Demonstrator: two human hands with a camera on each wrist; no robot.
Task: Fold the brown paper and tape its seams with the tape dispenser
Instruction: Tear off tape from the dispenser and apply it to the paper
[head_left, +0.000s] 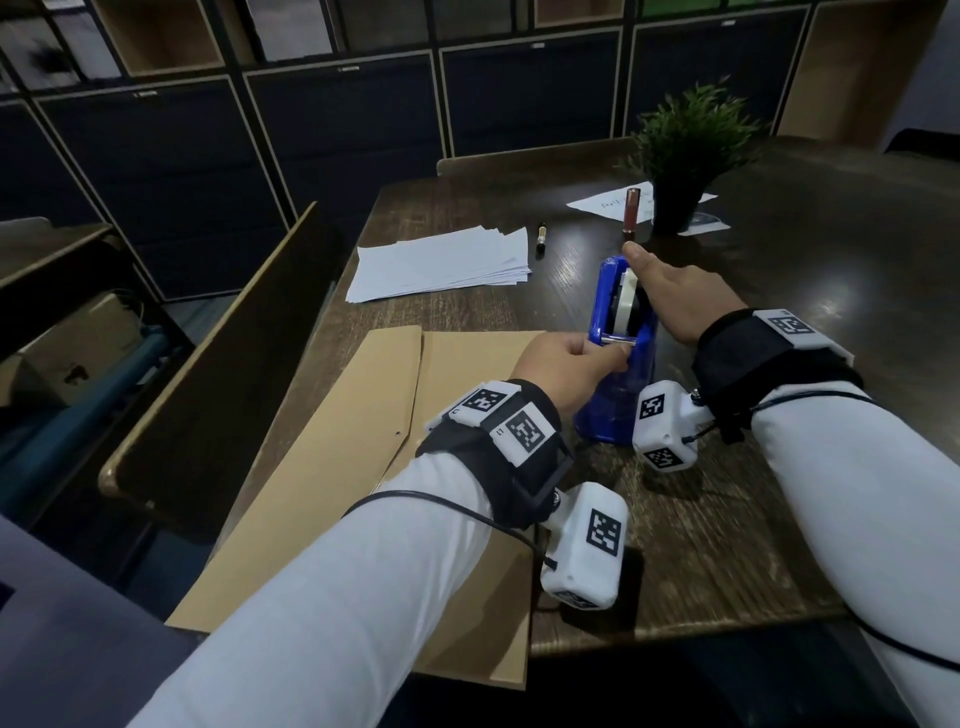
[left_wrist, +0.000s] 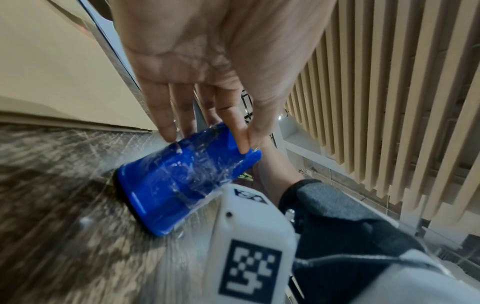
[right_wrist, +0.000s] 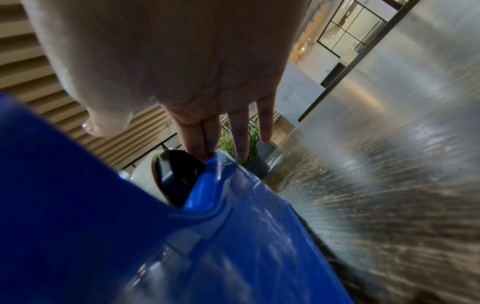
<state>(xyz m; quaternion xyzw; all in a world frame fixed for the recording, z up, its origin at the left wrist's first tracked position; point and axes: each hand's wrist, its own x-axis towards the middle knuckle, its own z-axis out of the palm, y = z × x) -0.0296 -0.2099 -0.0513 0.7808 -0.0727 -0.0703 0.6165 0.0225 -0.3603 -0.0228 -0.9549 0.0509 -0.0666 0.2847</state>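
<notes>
The blue tape dispenser (head_left: 613, 410) stands on the dark wooden table (head_left: 779, 467), right of the folded brown paper (head_left: 337, 457). My left hand (head_left: 615, 352) is at the dispenser's near cutter end. In the left wrist view its thumb and forefinger pinch together at the cutter (left_wrist: 245, 142), over crinkled clear tape on the blue body (left_wrist: 182, 179). My right hand (head_left: 636, 257) lies flat along the top of the dispenser, fingers straight, over the white tape roll (head_left: 627, 299). The right wrist view shows those fingers (right_wrist: 200, 144) touching the dispenser's far rim (right_wrist: 233, 236).
A stack of white sheets (head_left: 441, 265) lies beyond the brown paper, with a marker (head_left: 541, 239) beside it. A brown tube (head_left: 631, 210), a potted plant (head_left: 685, 150) and more sheets stand at the back. A wooden panel (head_left: 223, 374) borders the table's left edge.
</notes>
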